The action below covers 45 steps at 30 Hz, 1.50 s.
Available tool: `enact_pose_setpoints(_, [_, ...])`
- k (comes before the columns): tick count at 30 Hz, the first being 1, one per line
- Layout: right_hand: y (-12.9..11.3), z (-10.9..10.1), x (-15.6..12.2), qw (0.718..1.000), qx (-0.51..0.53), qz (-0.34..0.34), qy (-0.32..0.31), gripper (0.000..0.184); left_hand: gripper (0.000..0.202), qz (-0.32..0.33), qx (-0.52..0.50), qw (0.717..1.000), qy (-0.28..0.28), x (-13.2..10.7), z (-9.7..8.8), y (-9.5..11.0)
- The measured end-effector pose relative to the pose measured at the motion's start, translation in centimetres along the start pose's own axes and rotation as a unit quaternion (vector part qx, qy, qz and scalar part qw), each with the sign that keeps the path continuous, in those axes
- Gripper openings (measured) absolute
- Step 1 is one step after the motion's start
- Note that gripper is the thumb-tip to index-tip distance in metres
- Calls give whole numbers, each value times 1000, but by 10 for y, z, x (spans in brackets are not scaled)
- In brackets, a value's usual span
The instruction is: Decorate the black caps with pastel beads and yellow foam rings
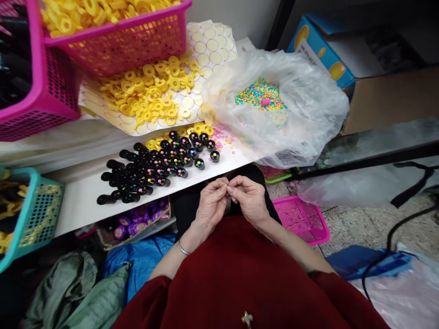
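My left hand (213, 201) and my right hand (249, 196) meet over my lap, just off the table's front edge. Both have thumb and forefinger pinched, with the fingertips touching. Whatever lies between them, if anything, is hidden or too small to make out. On the white table (82, 201) beyond, several small black tubes (161, 171) stand close together, many with coloured beads in their tops. Tiny pink rings (222, 139) are scattered beside them. A clear plastic bag (308, 105) lies open at the right, with multicoloured beads (257, 93) and a small pink piece inside.
Yellow ring-shaped parts (151, 93) lie on a sticker sheet (212, 43) below a pink basket (137, 50). A teal basket (41, 214) stands at the left, a blue box (322, 55) at the back right. A pink tray (320, 224) rests on the floor.
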State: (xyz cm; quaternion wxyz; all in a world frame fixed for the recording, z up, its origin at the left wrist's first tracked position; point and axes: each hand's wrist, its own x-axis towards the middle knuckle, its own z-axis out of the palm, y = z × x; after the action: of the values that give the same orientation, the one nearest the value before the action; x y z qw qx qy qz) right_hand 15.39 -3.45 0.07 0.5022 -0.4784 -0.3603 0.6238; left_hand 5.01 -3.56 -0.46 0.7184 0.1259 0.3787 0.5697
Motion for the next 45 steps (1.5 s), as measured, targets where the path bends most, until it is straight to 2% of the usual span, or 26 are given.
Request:
enact_pose_setpoints(6, [10,1,8,999,26,24,5,15,22,25,8,1000,12,3,-3,-6])
enact_pose_setpoints(9, [14,4,13,998,39,39,-4,16,18,82,55,995,21,5,-7,2])
enact_pose_setpoints(11, [16,6,16,998,50,45,-11,17,15,166,124,977,40,11,-14,22])
enact_pose_setpoints(12, [17,6,18,997,53,45,-14,18,13,221,169,959,50,15,-18,36])
enact_pose_setpoints(14, [19,5,21,998,52,46,-12,19,10,335,264,902,73,30,-31,74])
enact_pose_setpoints(16, [19,3,23,998,42,48,-3,21,6,397,345,845,95,49,-47,114])
enact_pose_setpoints(19, [20,-2,24,998,27,57,14,22,8,368,455,802,124,80,-67,163])
enact_pose_setpoints(21, [22,-6,23,997,24,67,16,22,10,319,515,786,129,98,-77,181])
enact_pose_setpoints(23, [24,-9,23,997,22,74,17,21,10,266,553,779,129,111,-82,188])
enact_pose_setpoints(27, [28,-17,22,997,8,79,17,22,15,206,599,763,127,124,-84,187])
enact_pose_setpoints(33, [30,-22,24,996,0,91,8,22,14,218,657,710,128,132,-91,184])
enact_pose_setpoints(36, [29,-22,25,995,2,97,6,21,13,232,668,696,125,134,-96,183])
enact_pose_setpoints(42, [28,-21,24,995,5,102,8,22,13,226,647,711,157,130,-95,181])
enact_pose_setpoints(45, [29,-22,24,995,5,94,6,22,12,233,646,709,162,127,-94,181])
